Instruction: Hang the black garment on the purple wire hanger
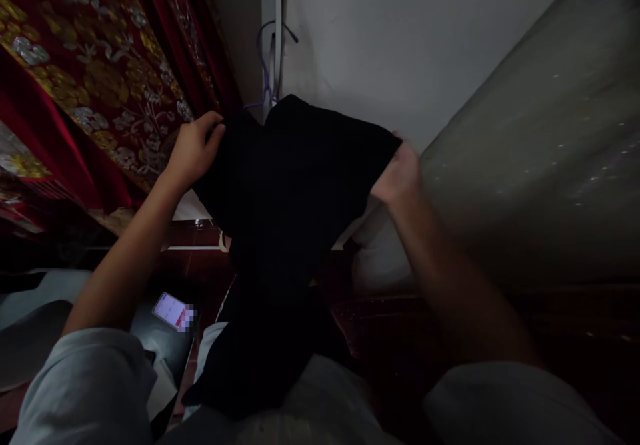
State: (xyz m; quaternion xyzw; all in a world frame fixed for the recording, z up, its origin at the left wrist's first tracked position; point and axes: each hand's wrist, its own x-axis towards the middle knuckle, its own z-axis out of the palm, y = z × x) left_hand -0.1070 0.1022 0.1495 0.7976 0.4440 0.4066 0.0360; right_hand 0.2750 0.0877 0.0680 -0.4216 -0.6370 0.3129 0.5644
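Note:
A black shirt [290,185] hangs in front of me, its lower part draped toward my lap. The purple wire hanger [267,78] shows above its neckline, with the hook up against a pale vertical rail. My left hand [197,148] pinches the shirt at its left shoulder, fingers closed on the cloth. On the other side my right hand [403,171], slightly blurred, grips the edge of the right sleeve and holds it stretched outward. Most of the hanger is hidden inside the dark cloth.
Red cloth with gold and silver embroidery [100,78] hangs at the left. A lit phone [173,310] lies on a dark seat [165,338] at lower left. Behind the shirt stands a pale wall [380,38]. A large greyish covered bulk [540,165] fills the right side.

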